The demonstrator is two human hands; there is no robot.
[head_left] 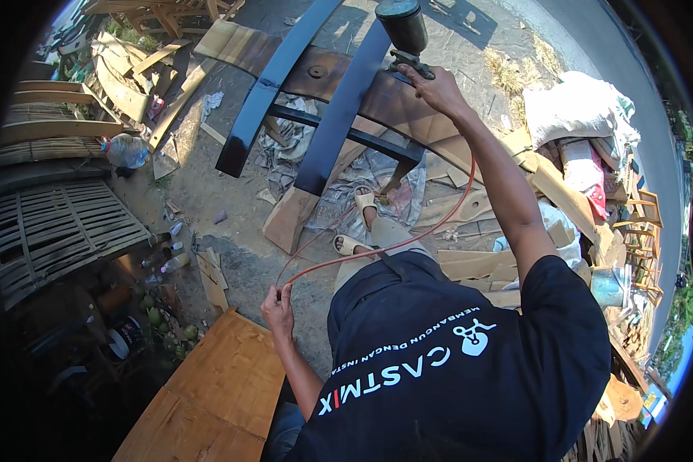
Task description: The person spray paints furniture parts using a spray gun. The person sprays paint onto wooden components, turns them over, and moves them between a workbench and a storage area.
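I judge the spraying step in progress. My right hand [431, 86] is closed on the spray gun [404, 35] above the black wooden frame [339, 115] on the ground. My left hand [279, 312] grips the orange hose [377, 248]. Next pass requires hose slack.

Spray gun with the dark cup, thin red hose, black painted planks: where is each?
Spray gun [405, 35], head view: on its dark cup.
Thin red hose [408, 240], head view: mid-length.
Black painted planks [339, 115], head view: middle of the right plank.
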